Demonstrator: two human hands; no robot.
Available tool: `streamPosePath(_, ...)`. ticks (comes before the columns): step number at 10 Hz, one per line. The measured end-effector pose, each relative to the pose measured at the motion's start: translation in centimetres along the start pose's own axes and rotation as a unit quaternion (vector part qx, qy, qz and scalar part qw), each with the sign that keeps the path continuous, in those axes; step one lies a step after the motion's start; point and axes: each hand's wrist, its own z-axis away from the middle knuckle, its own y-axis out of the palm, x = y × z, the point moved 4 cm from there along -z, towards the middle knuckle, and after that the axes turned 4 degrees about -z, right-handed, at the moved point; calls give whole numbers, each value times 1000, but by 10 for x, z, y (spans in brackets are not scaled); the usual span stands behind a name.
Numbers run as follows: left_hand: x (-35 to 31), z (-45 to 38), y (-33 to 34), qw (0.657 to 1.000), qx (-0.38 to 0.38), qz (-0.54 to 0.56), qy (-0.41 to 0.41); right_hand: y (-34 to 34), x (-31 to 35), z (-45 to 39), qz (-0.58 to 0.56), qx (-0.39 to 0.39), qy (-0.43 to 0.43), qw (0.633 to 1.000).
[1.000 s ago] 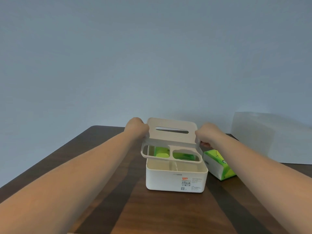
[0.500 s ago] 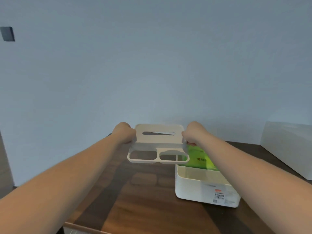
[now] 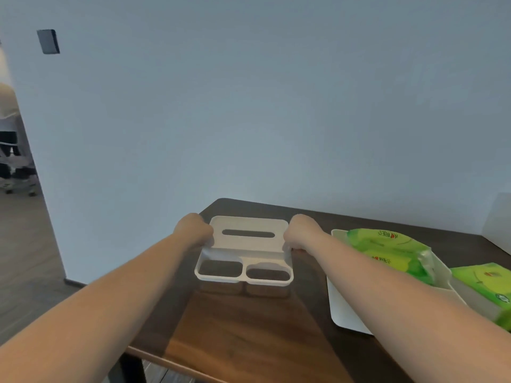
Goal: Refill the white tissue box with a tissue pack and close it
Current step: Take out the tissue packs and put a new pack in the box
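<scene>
The white lid (image 3: pixel 246 247) of the tissue box, with a slot and two openings, sits low over the dark wooden table (image 3: pixel 249 327), left of the box. My left hand (image 3: pixel 193 230) grips its left edge and my right hand (image 3: pixel 302 232) grips its right edge. The open white tissue box (image 3: pixel 341 308) stands to the right, partly behind my right forearm. A green tissue pack (image 3: pixel 392 250) lies inside it. A second green tissue pack (image 3: pixel 489 286) lies at the far right.
The table's left and near edges drop off to the floor (image 3: pixel 25 258). A wall (image 3: pixel 249 106) runs close behind the table. A white object (image 3: pixel 497 219) stands at the back right corner.
Both hands lifted the lid off the box and carried it to the left and down toward the table. The view swung left, so the box now sits at the right.
</scene>
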Motion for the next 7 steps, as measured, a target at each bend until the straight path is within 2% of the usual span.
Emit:
streamPosePath(3, 16, -10, 37, 998, 27, -64, -9, 36, -8, -9, 35, 90, 44, 994)
streamPosePath(5, 11, -9, 47, 995, 8, -96, -13, 34, -10, -10, 2, 75, 12, 997)
streamPosePath(6, 3, -10, 44, 995, -12, -94, -1, 20, -8, 2, -110, 29, -36, 993)
streamPosePath(7, -9, -7, 41, 996, -25, -86, 19, 10, -13, 4, -130, 6, -49, 990)
